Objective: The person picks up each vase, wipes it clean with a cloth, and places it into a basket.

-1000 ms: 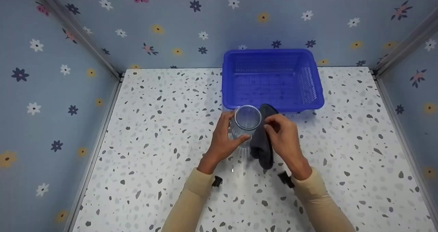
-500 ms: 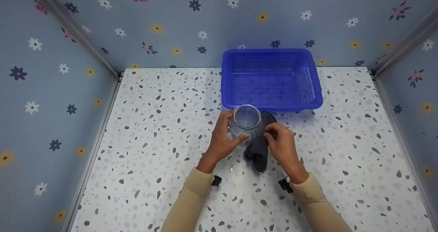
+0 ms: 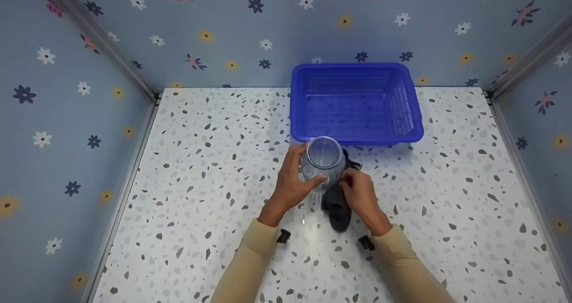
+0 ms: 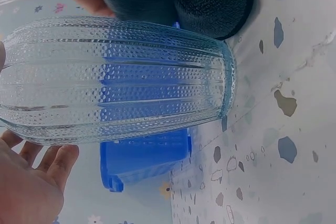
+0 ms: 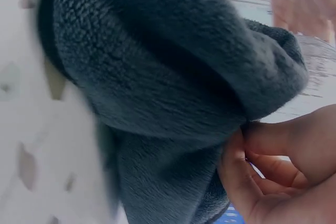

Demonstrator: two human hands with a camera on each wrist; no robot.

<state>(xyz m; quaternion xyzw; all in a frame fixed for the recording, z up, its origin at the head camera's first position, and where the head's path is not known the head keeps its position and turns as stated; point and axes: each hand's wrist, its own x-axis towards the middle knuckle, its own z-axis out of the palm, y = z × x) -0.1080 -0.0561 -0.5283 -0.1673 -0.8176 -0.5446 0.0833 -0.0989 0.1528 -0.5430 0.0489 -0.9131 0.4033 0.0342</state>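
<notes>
A clear ribbed glass vase [image 4: 131, 77] with a dotted texture stands upright on the speckled table, its round mouth facing up in the head view. My left hand [image 3: 291, 184] grips it from the left side, thumb across the front and fingers behind. On its right side, my right hand [image 3: 359, 193] pinches a dark grey plush cloth [image 3: 337, 207] between thumb and fingers. The cloth hangs in folds against the glass. In the right wrist view the bunched cloth [image 5: 157, 77] covers much of the glass, and my right thumb and forefinger [image 5: 273, 140] pinch its edge.
Right behind the vase stands a blue perforated plastic basket [image 3: 357, 140], close to the back wall [image 3: 237, 26]. Flower-patterned panels enclose the speckled table [image 3: 201, 160] at the left, back and right. Black wrist mounts [image 3: 283, 236] show beside both sleeves.
My right hand has moved down and slightly left along the side of the vase, bringing the cloth lower. My left hand and the vase have stayed in place.
</notes>
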